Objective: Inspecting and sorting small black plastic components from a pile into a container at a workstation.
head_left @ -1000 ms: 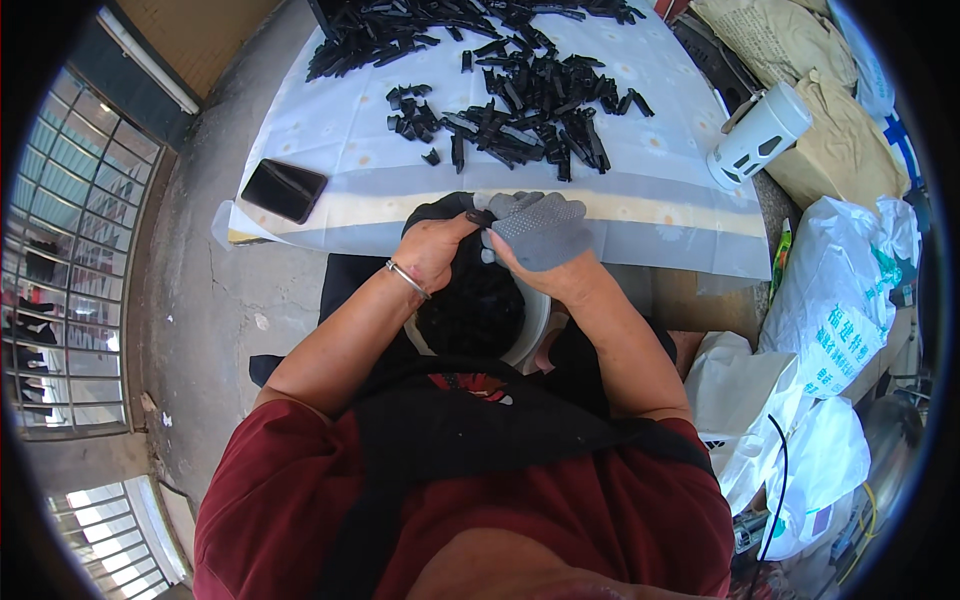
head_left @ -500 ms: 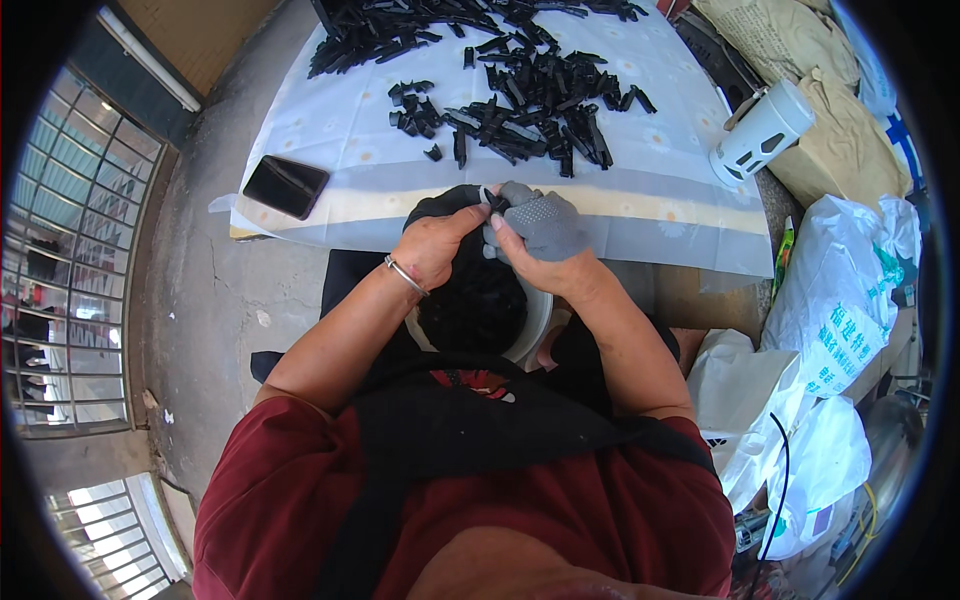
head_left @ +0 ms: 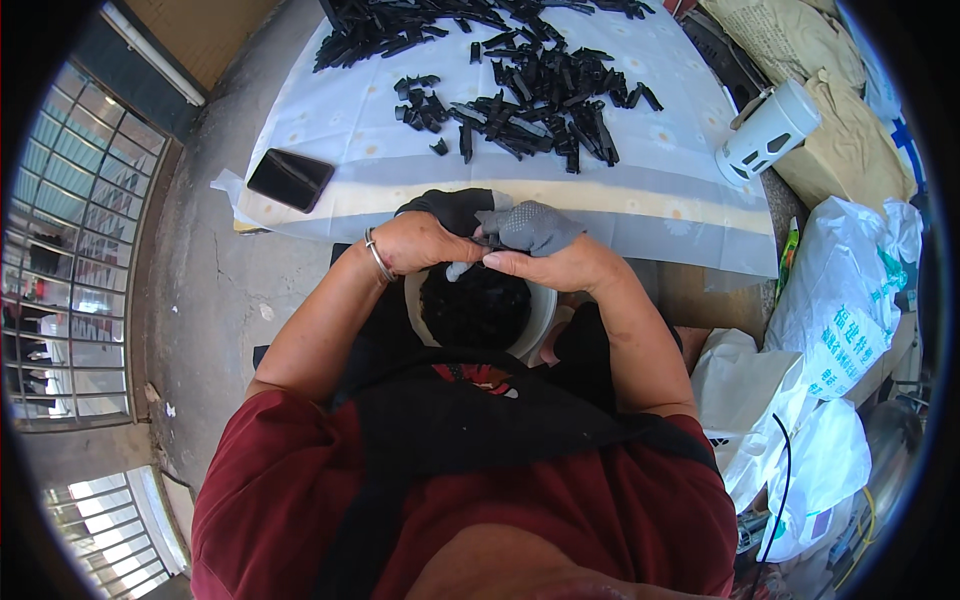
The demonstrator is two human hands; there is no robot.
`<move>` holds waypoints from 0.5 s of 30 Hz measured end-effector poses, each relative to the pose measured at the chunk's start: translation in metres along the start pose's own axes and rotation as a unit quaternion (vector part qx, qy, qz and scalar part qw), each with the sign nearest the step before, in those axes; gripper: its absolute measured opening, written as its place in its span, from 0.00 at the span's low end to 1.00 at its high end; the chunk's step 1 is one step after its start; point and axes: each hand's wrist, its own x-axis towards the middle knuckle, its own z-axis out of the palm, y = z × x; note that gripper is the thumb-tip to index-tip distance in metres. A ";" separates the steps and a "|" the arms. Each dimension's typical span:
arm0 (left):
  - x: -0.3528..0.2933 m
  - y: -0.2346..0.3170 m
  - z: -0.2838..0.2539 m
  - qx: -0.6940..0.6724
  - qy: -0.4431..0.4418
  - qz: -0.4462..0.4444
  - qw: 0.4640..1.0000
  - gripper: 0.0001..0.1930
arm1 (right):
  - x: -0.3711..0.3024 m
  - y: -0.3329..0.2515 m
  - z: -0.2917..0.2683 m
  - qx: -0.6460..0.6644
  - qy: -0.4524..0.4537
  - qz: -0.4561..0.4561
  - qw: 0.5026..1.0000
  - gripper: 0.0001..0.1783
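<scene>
My left hand, in a black glove with the thumb bare, meets my right hand, in a grey dotted glove with its thumb bare too. Both are closed, fingertips together, around a small black plastic piece that is mostly covered by the fingers. Just below them, between my legs, stands a white bucket holding a heap of black pieces. Ahead on the table, loose black plastic parts lie scattered, some long and narrow, others short.
A cloth with a flower pattern covers the table. On it lie a dark phone at the left and a white tumbler at the right edge. White plastic bags and tan sacks crowd the right side. Barred windows line the left.
Both hands have tilted and my wrists have spread a little apart. The black piece, plainly visible between the thumbs before, is now mostly hidden. More of the bucket's contents shows.
</scene>
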 end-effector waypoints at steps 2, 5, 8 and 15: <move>-0.003 0.007 0.001 -0.078 -0.029 0.079 0.993 0.20 | 0.002 -0.005 -0.002 -0.001 0.012 0.026 1.000 0.18; -0.003 0.012 0.010 -0.286 0.023 0.056 0.956 0.21 | 0.008 -0.013 0.001 -0.028 0.098 0.059 0.993 0.14; 0.000 0.003 0.028 -0.283 0.166 -0.113 0.938 0.22 | 0.012 -0.008 0.015 -0.056 0.189 0.079 0.977 0.12; -0.001 0.011 0.025 -0.217 0.235 0.052 0.946 0.24 | -0.002 -0.009 0.005 -0.164 0.246 0.003 0.955 0.15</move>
